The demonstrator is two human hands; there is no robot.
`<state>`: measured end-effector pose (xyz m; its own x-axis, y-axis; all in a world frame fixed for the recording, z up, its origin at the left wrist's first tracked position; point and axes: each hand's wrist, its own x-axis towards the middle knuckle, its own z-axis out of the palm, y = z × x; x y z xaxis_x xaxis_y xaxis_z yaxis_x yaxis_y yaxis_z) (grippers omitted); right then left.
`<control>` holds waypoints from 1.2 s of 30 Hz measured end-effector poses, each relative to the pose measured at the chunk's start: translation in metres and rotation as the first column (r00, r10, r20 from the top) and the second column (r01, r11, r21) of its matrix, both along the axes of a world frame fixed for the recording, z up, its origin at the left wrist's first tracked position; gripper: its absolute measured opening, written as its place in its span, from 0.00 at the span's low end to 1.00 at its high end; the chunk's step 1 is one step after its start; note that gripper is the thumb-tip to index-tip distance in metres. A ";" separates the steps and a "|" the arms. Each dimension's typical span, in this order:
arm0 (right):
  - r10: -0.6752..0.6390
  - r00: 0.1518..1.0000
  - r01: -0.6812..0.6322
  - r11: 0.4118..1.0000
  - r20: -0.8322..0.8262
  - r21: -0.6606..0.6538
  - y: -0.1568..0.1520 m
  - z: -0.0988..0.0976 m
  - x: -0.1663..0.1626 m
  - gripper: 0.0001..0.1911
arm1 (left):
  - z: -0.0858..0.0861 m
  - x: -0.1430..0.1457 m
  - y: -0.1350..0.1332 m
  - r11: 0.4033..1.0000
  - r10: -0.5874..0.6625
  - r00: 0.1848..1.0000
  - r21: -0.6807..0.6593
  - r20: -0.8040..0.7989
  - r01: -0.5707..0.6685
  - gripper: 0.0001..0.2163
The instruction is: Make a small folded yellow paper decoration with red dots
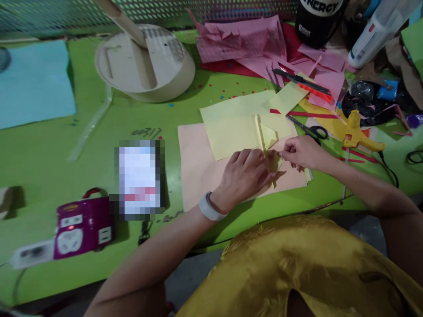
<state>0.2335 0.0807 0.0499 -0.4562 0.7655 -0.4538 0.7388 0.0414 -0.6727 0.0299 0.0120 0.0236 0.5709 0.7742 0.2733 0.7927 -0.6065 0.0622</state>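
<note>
My left hand (246, 171), with a pale band at the wrist, rests over the papers with its fingers curled onto a small folded piece of yellow paper (276, 163). On the other side, my right hand (300, 152) is closed in a pinch at that piece's edge. The fingertips partly hide it. Just beyond the fingers stands a narrow rolled yellow paper strip (259, 132). Under the hands lie a larger yellow sheet (228, 127) and a peach sheet (198, 176). Black scissors (317, 132) are near my right hand, partly over paper.
A yellow glue gun (358, 134) and an orange-black utility knife (310, 86) lie at right among pink paper scraps (244, 39). A dark cup (317, 22) stands behind. Leftward are a phone (137, 180), a purple power socket box (84, 224) and a round cream holder (172, 70).
</note>
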 end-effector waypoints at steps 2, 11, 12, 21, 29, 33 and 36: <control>-0.003 1.000 0.003 1.000 -0.004 -0.020 0.001 -0.002 0.001 0.13 | 0.000 0.000 0.000 1.000 0.006 1.000 -0.005 -0.003 -0.006 0.18; -0.020 1.000 0.018 0.998 -0.022 -0.066 0.004 -0.012 0.001 0.13 | -0.003 -0.001 0.000 0.999 0.015 1.000 -0.038 0.023 -0.014 0.17; -0.023 0.999 0.020 0.996 -0.034 -0.084 0.004 -0.013 0.002 0.13 | -0.003 -0.001 0.000 0.999 0.018 0.999 -0.037 0.026 -0.017 0.18; -0.009 0.998 0.001 0.993 -0.066 -0.117 0.006 -0.011 0.001 0.11 | -0.001 -0.001 0.002 0.998 0.035 0.999 -0.059 -0.008 -0.035 0.20; -0.025 0.998 0.016 0.990 -0.058 -0.139 0.007 -0.010 0.001 0.11 | 0.002 0.000 0.005 0.995 0.016 0.999 -0.099 -0.042 -0.020 0.16; -0.022 0.997 0.014 0.994 -0.069 -0.112 0.007 -0.009 0.000 0.11 | 0.007 -0.001 0.008 0.988 0.013 1.000 -0.152 -0.013 -0.015 0.16; -0.031 0.997 0.021 0.990 -0.075 -0.136 0.008 -0.010 0.000 0.10 | 0.015 -0.005 0.016 0.972 0.030 0.990 -0.234 0.140 0.003 0.16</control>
